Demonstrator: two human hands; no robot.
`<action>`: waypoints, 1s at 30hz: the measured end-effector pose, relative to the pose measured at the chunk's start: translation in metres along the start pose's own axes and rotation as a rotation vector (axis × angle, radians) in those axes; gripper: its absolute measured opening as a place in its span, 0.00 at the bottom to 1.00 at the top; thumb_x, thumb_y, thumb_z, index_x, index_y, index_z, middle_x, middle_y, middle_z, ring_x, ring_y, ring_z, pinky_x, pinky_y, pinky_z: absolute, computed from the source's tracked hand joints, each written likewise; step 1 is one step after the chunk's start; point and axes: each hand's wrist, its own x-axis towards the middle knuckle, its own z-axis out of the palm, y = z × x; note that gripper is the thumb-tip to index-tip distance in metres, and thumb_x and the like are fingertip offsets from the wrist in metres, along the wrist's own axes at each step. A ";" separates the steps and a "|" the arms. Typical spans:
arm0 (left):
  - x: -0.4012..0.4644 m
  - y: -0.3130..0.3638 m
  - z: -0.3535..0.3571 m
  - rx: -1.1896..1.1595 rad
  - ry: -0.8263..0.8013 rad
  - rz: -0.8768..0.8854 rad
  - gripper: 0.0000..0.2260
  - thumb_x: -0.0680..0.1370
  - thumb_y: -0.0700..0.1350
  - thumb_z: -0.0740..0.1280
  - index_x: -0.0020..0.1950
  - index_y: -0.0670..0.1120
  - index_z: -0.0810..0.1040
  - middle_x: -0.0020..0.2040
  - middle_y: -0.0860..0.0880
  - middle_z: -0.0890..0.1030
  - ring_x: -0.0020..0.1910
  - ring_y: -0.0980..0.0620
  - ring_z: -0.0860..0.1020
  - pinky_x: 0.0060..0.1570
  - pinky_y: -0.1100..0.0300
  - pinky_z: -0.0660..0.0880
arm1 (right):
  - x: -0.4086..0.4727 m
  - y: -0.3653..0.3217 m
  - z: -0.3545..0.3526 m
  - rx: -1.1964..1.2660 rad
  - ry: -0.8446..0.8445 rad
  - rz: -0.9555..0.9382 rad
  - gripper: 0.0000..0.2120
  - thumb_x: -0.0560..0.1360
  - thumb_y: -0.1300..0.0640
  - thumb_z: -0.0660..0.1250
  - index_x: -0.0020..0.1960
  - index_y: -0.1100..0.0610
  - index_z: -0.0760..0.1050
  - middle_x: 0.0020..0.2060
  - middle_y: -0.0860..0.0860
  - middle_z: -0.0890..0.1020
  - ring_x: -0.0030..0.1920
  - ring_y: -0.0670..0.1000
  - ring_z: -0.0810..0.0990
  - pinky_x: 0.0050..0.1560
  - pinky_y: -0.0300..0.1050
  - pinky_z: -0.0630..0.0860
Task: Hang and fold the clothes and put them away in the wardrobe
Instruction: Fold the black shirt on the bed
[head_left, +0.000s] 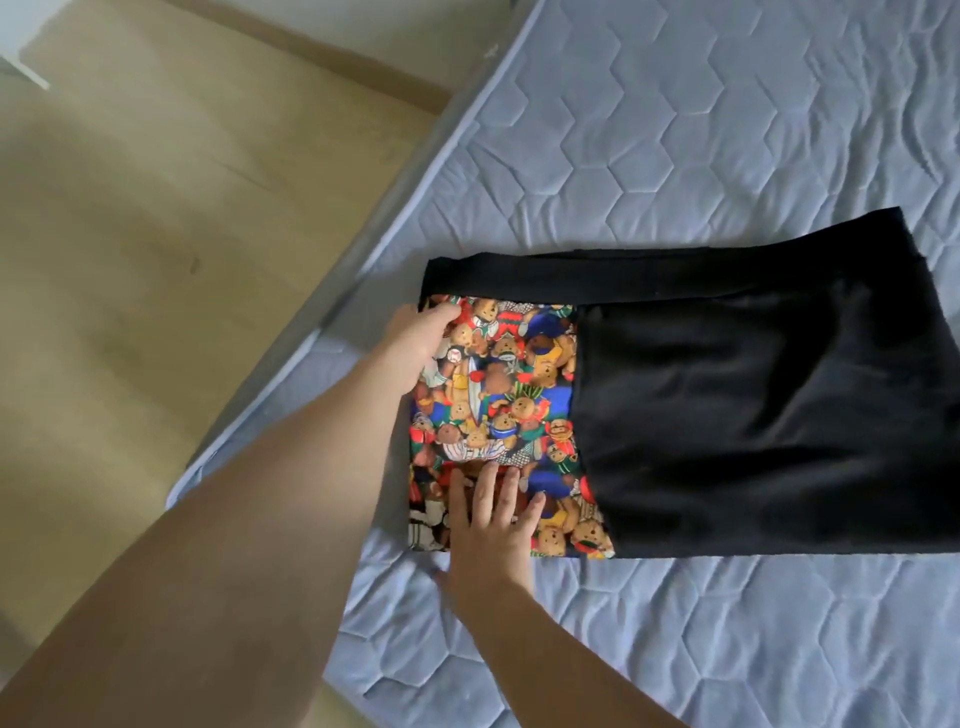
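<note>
A folded black garment (753, 405) with a colourful teddy-bear print panel (509, 405) lies flat on the mattress (675, 130), the print at its left end. My left hand (421, 343) grips the far left corner of the print panel, thumb on top and fingers under the edge. My right hand (491, 519) lies flat on the near left part of the print, its fingers spread and straight, pressing the fabric down.
The blue-grey quilted mattress fills the right and lower part of the view; its left edge (311, 343) runs diagonally. Beyond that edge lies a light wooden floor (130, 260). A white furniture edge (21, 57) shows at the top left.
</note>
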 end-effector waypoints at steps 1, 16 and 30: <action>0.003 -0.002 0.004 -0.015 0.018 0.027 0.14 0.72 0.53 0.71 0.50 0.44 0.77 0.47 0.42 0.84 0.45 0.42 0.83 0.46 0.49 0.80 | 0.006 0.000 -0.001 -0.014 -0.011 0.029 0.41 0.80 0.43 0.56 0.75 0.56 0.30 0.74 0.64 0.38 0.73 0.71 0.38 0.65 0.76 0.40; -0.071 0.096 0.023 0.076 -0.022 0.099 0.05 0.71 0.44 0.65 0.42 0.43 0.74 0.41 0.44 0.80 0.39 0.44 0.80 0.36 0.56 0.77 | -0.072 0.092 -0.085 1.127 0.428 0.291 0.13 0.75 0.60 0.59 0.55 0.44 0.72 0.45 0.46 0.81 0.48 0.54 0.79 0.46 0.45 0.74; -0.205 0.181 0.320 0.462 -0.370 0.452 0.17 0.80 0.41 0.56 0.68 0.43 0.72 0.60 0.45 0.76 0.58 0.45 0.76 0.54 0.58 0.74 | -0.132 0.344 -0.089 1.694 0.696 1.181 0.23 0.76 0.63 0.56 0.70 0.54 0.61 0.61 0.58 0.75 0.57 0.60 0.74 0.60 0.52 0.71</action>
